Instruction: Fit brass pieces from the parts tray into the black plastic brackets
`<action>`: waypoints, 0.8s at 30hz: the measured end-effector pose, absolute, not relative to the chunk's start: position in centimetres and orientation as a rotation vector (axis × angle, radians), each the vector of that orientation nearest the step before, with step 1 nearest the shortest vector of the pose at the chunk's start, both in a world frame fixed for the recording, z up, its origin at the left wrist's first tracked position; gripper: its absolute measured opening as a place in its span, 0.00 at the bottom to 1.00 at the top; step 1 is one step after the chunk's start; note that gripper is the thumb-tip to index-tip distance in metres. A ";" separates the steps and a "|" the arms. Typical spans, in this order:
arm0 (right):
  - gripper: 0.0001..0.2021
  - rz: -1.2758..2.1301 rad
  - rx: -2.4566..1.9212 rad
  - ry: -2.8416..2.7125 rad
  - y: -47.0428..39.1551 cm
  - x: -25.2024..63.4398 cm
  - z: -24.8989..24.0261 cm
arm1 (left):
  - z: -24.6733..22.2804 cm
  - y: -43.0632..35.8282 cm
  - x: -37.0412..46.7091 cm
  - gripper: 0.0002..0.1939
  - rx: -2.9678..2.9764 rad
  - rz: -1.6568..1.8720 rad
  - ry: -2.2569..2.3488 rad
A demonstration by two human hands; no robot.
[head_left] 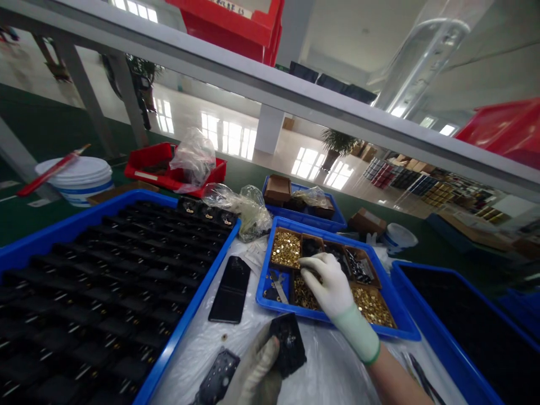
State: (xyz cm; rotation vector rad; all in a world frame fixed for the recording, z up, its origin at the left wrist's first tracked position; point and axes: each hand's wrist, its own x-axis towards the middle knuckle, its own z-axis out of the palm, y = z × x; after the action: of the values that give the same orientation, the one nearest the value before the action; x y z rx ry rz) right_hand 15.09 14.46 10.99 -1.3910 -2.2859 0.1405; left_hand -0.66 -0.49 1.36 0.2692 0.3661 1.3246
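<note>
My left hand (255, 368), in a pale glove, grips a black plastic housing (290, 343) low in the middle of the head view. My gloved right hand (331, 284) reaches over a blue tray (409, 332) divided into compartments. Its fingers curl together above small brass clips (304, 295); whatever is between the fingertips is hidden. Small gold-coloured nuts or discs (287, 249) fill the compartment at its back left, and more brass pieces (374, 306) lie at the front right. A flat metal tool (279, 288) rests in the left front compartment.
A large blue tray (196, 289) with rows of black housings is on the left. Beside it lie a black phone (230, 289) and another dark part (218, 376). Another blue tray (447, 343) stands right. A grey shelf bar (236, 81) crosses above, carrying red bins (236, 25).
</note>
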 end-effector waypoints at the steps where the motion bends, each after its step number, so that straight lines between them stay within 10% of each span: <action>1: 0.12 0.103 -1.565 -2.408 16.3 14.7 11.0 | 1.5 -0.7 -0.7 0.25 0.269 1.329 0.376; 24: 0.05 0.139 -1.671 -2.420 23.3 12.1 9.4 | -0.7 -0.9 -0.5 0.22 0.231 1.336 0.403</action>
State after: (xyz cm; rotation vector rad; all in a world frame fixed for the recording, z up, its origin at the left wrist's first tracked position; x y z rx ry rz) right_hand 12.09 23.31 9.36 -1.6708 -2.4203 0.1390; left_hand -0.52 -0.93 -0.68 0.2306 0.4026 1.3365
